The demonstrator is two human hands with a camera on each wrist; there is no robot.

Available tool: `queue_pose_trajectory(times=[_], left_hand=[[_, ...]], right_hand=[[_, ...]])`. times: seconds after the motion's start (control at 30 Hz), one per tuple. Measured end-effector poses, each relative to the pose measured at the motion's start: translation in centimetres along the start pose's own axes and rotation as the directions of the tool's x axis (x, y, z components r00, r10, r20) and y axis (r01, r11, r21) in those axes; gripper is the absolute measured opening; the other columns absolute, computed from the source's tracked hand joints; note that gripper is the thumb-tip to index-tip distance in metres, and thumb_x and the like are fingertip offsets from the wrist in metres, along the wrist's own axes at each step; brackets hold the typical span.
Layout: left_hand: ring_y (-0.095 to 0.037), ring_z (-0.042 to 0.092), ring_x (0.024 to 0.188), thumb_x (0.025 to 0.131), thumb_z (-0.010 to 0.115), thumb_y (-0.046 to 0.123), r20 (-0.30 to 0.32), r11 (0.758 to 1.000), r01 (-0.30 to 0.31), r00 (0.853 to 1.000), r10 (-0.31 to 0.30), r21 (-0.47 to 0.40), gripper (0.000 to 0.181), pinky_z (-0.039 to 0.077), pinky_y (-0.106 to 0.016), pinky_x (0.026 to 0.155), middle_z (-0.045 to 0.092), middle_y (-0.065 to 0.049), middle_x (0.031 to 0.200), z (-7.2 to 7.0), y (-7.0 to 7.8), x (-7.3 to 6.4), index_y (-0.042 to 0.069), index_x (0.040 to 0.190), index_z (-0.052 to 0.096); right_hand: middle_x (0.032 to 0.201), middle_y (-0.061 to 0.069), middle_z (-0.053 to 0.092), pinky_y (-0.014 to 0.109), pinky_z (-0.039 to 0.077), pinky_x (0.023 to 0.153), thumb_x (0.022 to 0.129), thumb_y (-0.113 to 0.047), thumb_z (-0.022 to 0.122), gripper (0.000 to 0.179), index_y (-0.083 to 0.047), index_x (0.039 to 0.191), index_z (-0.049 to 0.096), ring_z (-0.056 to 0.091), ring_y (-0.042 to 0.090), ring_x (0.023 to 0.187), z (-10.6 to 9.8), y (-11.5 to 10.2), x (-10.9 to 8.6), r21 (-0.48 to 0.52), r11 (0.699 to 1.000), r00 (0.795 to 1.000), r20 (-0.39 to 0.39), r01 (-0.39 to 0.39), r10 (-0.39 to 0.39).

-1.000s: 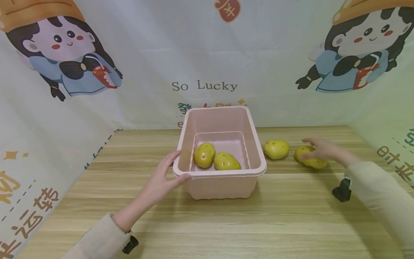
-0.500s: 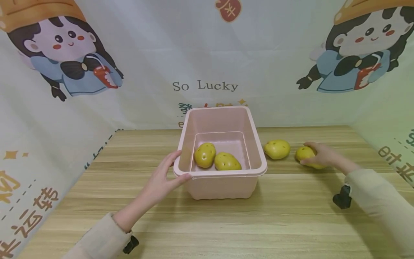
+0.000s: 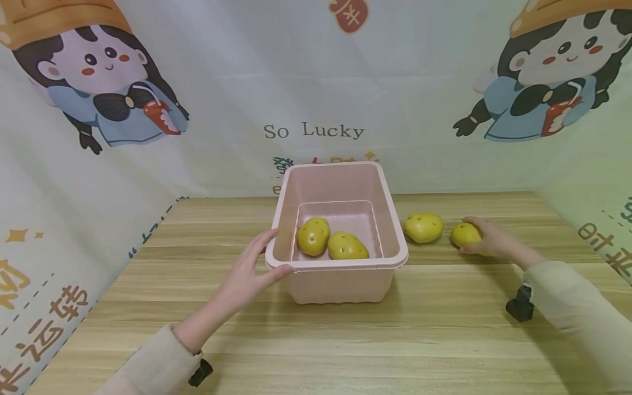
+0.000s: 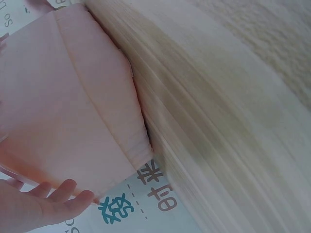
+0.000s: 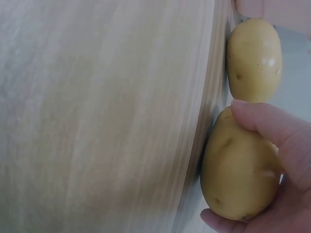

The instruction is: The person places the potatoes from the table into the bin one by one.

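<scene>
My right hand (image 3: pixel 496 240) grips a yellow potato (image 3: pixel 466 235) low over the table on the right. In the right wrist view the thumb lies along one end of this potato (image 5: pixel 240 167) and a finger shows at the other end. A second potato (image 3: pixel 423 227) rests just left of it, beside the pink plastic bin (image 3: pixel 340 284). Two more potatoes, one at the left (image 3: pixel 313 237) and one nearer the middle (image 3: pixel 347 246), lie inside the bin. My left hand (image 3: pixel 245 273) holds the bin's near left corner, thumb along the front rim and fingers by the left side.
The wood-grain table (image 3: pixel 336 348) extends around the bin. Behind it and at both sides hangs a pale printed cloth (image 3: pixel 222 99). A black wrist device (image 3: pixel 520 303) hangs under my right sleeve.
My right hand has come down around the right-hand potato, its thumb and fingers closing on the sides. The left hand and the bin stay where they were.
</scene>
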State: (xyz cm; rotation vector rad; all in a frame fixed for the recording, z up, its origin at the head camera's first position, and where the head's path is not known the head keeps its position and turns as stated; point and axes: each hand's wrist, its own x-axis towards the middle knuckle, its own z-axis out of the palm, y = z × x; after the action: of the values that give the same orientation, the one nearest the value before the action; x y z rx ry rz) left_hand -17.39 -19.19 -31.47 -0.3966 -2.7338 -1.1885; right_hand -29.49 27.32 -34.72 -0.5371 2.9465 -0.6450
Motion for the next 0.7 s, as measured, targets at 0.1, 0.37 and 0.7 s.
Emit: queue_pose_trajectory(times=[0.1,0.37,0.7], left_hand=[[-0.034,0.038,0.126,0.083,0.064,0.041,0.001,1.0,0.003,1.0,-0.003,-0.001,0.074,0.032,-0.059,0.098,0.028,-0.011,0.147,0.04,-0.04,0.0,0.016,0.143,0.029],[-0.034,0.038,0.126,0.083,0.064,0.041,-0.002,1.0,0.006,1.0,-0.006,-0.004,0.074,0.032,-0.06,0.098,0.028,-0.01,0.147,0.06,-0.01,0.0,0.017,0.143,0.029],[-0.033,0.038,0.126,0.082,0.064,0.042,-0.003,1.0,0.011,1.0,-0.011,0.001,0.074,0.032,-0.059,0.099,0.028,-0.01,0.147,0.0,-0.02,0.0,0.017,0.143,0.029]], right_hand=[[0.122,0.044,0.038,0.063,0.037,0.085,0.078,-0.021,0.07,0.076,0.018,0.13,0.03,0.04,0.056,0.108,0.09,0.09,-0.01,0.001,1.0,1.0,-0.006,0.003,-0.003],[0.122,0.043,0.039,0.061,0.039,0.083,0.079,-0.018,0.067,0.072,0.017,0.13,0.031,0.043,0.054,0.106,0.14,0.05,0.03,0.006,1.0,1.0,-0.01,0.001,-0.001],[0.119,0.042,0.043,0.057,0.042,0.079,0.078,-0.019,0.068,0.073,0.016,0.13,0.031,0.048,0.05,0.102,-0.12,0.07,0.47,0.022,1.0,1.0,0.007,-0.013,0.013]])
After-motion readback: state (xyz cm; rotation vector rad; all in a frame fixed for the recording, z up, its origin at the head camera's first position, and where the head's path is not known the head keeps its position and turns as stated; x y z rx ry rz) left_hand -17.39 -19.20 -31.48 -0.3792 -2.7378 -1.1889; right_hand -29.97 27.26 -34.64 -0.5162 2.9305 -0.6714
